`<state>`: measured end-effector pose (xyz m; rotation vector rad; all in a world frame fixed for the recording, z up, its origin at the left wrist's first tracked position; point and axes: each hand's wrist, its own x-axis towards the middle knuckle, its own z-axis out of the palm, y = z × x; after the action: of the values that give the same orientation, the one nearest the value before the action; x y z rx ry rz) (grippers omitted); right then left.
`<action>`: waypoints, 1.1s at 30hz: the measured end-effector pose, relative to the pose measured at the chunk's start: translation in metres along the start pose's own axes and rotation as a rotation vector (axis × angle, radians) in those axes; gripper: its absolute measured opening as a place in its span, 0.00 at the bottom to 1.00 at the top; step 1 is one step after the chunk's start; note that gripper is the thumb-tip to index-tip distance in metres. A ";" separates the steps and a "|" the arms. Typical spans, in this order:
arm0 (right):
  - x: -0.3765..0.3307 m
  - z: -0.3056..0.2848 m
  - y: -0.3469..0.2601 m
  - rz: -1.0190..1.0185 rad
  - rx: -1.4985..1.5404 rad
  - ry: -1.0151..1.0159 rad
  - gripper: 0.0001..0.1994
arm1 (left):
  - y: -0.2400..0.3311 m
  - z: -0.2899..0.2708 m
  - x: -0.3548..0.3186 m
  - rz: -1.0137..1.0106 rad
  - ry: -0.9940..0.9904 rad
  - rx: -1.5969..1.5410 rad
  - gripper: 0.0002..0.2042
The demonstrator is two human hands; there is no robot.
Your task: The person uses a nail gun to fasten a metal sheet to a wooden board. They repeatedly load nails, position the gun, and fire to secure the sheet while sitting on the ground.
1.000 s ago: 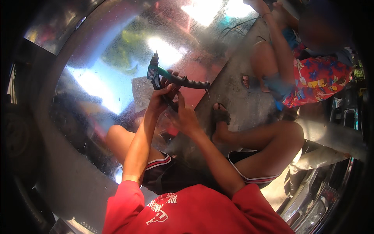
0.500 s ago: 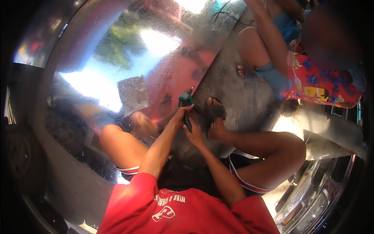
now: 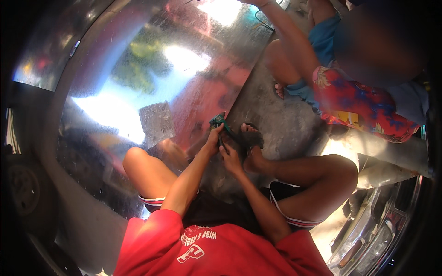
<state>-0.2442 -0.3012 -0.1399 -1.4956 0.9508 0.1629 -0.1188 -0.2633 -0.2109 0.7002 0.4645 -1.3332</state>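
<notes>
Between my knees I hold a green hand riveter (image 3: 218, 119) with black handles, its head over the edge of a large shiny metal sheet (image 3: 193, 99). My left hand (image 3: 213, 140) is closed around the tool just below the green head. Lower down, my right hand (image 3: 231, 158) grips a black handle, fingers wrapped round it. Parts of the handles are hidden by my hands. On the sheet to the left lies a rough grey square piece (image 3: 155, 122).
At the upper right a co-worker in red floral clothing (image 3: 354, 103) reaches an arm (image 3: 287, 34) over the sheet's far end, near a thin dark cable (image 3: 263, 19). A vehicle's chrome front part (image 3: 382, 230) stands lower right. A tyre (image 3: 27, 184) is at the left.
The riveter's head has dipped slightly toward me and tilted, with both hands still on it. The co-worker has leaned left, stretching an arm over the sheet's far end.
</notes>
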 end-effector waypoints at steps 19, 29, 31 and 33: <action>0.062 -0.053 -0.115 0.116 -0.807 0.211 0.26 | -0.124 0.028 -0.001 0.376 0.212 0.340 0.35; 0.068 -0.052 -0.104 -0.019 -0.760 0.162 0.29 | -0.098 0.018 0.009 0.123 -0.234 -0.086 0.36; 0.067 -0.048 -0.094 -0.103 -0.749 0.229 0.31 | -0.103 0.020 0.013 0.200 -0.188 -0.084 0.36; 0.068 -0.046 -0.087 -0.011 -0.712 0.277 0.33 | -0.112 0.028 0.016 0.233 -0.074 -0.132 0.38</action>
<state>-0.1653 -0.3848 -0.1058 -2.2187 1.1724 0.3146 -0.2272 -0.3038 -0.2231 0.5745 0.3948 -1.0947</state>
